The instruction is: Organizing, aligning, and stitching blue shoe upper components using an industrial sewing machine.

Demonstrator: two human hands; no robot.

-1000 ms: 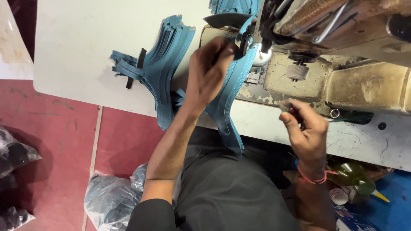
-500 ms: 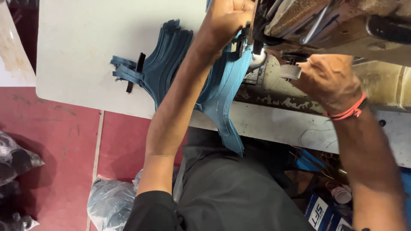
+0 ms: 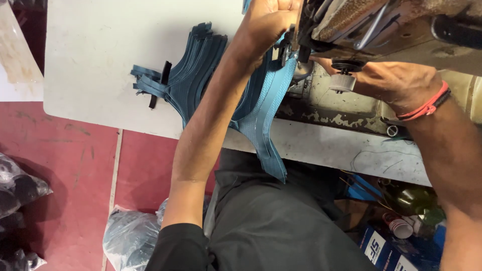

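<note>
Both hands have moved up to the sewing machine (image 3: 391, 25) since a moment ago. The right hand (image 3: 396, 83) was low and away from the machine a second back; now it sits right under the machine's arm, beside a small white knob (image 3: 342, 83). I cannot tell if it grips anything. The left hand (image 3: 268, 22) is closed on the top end of a blue strip (image 3: 266, 115), holding it at the needle part of the machine. The strip hangs down from the machine, over the tabletop (image 3: 100, 55) edge. The pile of blue strips (image 3: 193, 75) lies left of the machine, where it was. So the strip looks set in place for stitching.
</note>
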